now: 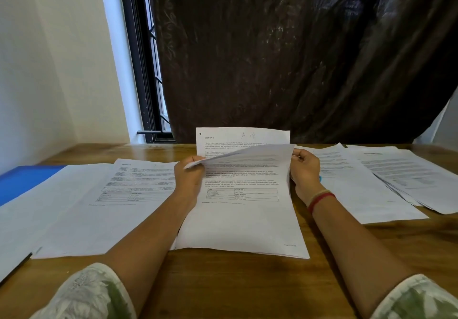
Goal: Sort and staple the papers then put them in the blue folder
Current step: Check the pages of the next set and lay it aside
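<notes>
A stack of printed papers (244, 222) stands tilted up in front of me, its lower edge on the wooden table (223, 281). My left hand (189, 177) grips its left edge and bends the front sheet's top forward. My right hand (306, 169) holds the right edge near the top. The sheet behind reads "Section 5". More printed sheets (119, 194) lie flat to the left. A spread pile of papers (386, 177) lies to the right. The blue folder (22, 182) lies at the far left, partly under paper. No stapler shows.
A dark curtain (297, 58) hangs behind the table, with a window frame (143, 70) and white wall to the left. A small light-blue object (320, 178) peeks out behind my right hand. A dark strip (14, 269) lies at the table's left front.
</notes>
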Available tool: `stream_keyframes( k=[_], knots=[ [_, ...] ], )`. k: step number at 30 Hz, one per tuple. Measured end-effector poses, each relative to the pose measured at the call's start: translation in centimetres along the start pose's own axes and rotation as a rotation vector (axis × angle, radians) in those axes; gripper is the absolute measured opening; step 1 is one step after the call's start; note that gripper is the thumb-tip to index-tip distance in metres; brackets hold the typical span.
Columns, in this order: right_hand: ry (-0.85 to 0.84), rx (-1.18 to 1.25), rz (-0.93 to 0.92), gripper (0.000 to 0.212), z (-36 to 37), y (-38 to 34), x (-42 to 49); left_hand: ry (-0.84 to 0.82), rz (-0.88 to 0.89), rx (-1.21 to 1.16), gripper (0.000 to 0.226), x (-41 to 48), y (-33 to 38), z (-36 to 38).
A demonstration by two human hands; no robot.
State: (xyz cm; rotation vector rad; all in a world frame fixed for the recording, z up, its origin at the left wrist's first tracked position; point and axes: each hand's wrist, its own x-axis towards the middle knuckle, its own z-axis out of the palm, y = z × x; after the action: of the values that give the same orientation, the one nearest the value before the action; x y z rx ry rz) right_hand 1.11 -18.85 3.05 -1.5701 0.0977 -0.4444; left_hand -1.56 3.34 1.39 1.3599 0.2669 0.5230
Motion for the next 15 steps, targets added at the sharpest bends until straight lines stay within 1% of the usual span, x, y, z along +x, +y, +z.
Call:
stream_keyframes(
  k=[1, 4, 8, 13, 15],
  knots=[
    [-0.002, 0.009, 0.002, 0.015, 0.04, -0.01, 0.0, -0.009, 0.008, 0.009, 0.016, 0.07, -0.08, -0.12],
    [-0.017, 0.028, 0.003, 0.021, 0.09, -0.09, -0.09, -0.035, 0.064, 0.085, 0.028, -0.11, -0.17, -0.33],
    [-0.022, 0.029, 0.0, 0.022, 0.14, -0.15, -0.17, -0.023, 0.044, 0.086, 0.027, -0.13, -0.22, -0.2],
    [-0.026, 0.035, -0.01, 0.014, 0.14, -0.14, 0.01, -0.017, 0.044, 0.043, 0.018, -0.2, -0.25, -0.19],
    [-0.016, 0.053, -0.014, 0.006, 0.1, -0.12, 0.02, -0.016, 0.05, 0.038, 0.021, -0.41, -0.08, -0.09]
  ],
)
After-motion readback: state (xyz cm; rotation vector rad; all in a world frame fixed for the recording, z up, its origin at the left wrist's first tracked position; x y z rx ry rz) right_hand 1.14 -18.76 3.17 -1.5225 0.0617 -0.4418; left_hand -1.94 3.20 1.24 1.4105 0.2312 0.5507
